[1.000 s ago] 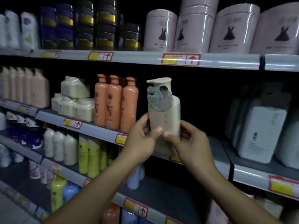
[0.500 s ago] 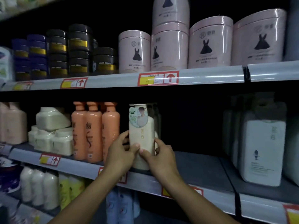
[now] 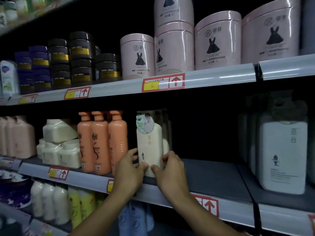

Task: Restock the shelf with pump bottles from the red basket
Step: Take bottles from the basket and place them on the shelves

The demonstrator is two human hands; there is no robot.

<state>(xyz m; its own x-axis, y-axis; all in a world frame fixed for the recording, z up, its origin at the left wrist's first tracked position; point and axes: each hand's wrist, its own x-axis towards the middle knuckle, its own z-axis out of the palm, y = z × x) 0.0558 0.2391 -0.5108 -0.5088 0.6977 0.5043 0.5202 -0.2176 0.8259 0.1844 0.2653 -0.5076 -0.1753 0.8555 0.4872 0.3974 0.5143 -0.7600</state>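
Cream plastic pump bottle (image 3: 150, 147), upright near grey metal shelf (image 3: 213, 178) front, right of orange bottles (image 3: 102, 142); gripped low by left hand (image 3: 129, 171) and right hand (image 3: 170, 171), label outward for display.

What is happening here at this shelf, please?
A person is restocking. Both hands, the left hand and the right hand, hold a cream pump bottle by its lower part. It stands upright at the front of the middle shelf, right of the orange bottles. More cream bottles seem to stand behind it. The red basket is not in view.
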